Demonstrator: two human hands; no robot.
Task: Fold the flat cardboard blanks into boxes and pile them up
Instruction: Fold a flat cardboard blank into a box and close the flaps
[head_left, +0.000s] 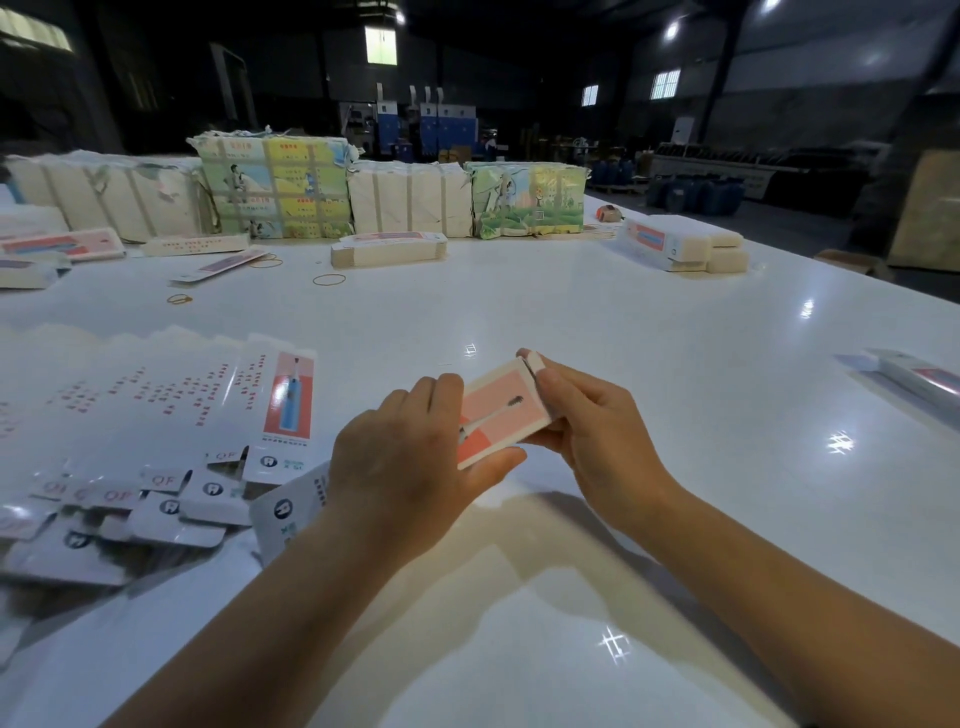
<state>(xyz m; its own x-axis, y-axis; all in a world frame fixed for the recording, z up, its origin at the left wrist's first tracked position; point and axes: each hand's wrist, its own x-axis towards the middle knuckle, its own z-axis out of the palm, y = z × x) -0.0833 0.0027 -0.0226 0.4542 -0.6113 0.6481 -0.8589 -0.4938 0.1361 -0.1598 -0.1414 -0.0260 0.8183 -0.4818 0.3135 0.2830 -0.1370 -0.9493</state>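
Head view: I note one toothbrush box, pink-printed, held above the white table between both hands. The left hand grips its near end, fingers curled round it; the right hand pinches the far end flap, fingers clamped on the card. I judge the box formed, its end closure in progress. Left of the box, fanned flat blanks remain unfolded, a large share by appearance. Beyond the box, far right, stands a small pile of finished boxes. Whether the held box contains anything cannot be determined.
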